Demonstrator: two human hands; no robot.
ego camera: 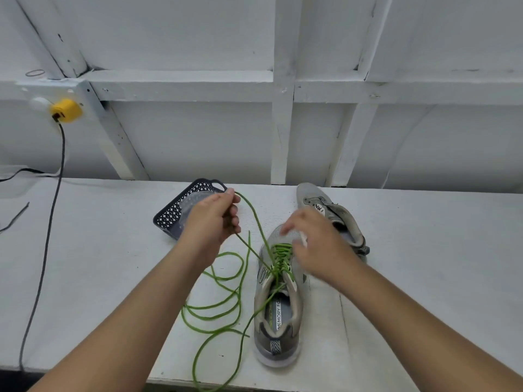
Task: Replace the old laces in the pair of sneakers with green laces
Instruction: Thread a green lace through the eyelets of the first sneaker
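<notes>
At the far left a yellow plug (66, 110) sits in a wall socket, and its dark cable (45, 250) hangs down and runs along the white table (424, 264) toward the near edge. A short dark lace (15, 217) lies on the tabletop close to the left border.

Further in, a dark plastic basket (177, 212) with a lattice wall rests on the table, partly hidden behind my left hand (212, 219). That hand is raised above the table with its fingers curled round the green lace (237, 278), pinching it near the top so the cord runs taut down to the shoe. The slack of the same lace lies in loose loops on the table between my forearms, and one long loop reaches past the near edge.

Just right of the loops stands the near sneaker (278, 301), grey, heel toward me, toe pointing away. The green lace is already threaded crisscross through its upper eyelets. My right hand (317, 244) hovers over the toe and lacing, blurred, fingers spread and loosely bent, holding nothing that I can make out.

Behind it and to the right lies the second sneaker (334, 213), grey too, tipped on its side near the wall, with no lace visible in it.
</notes>
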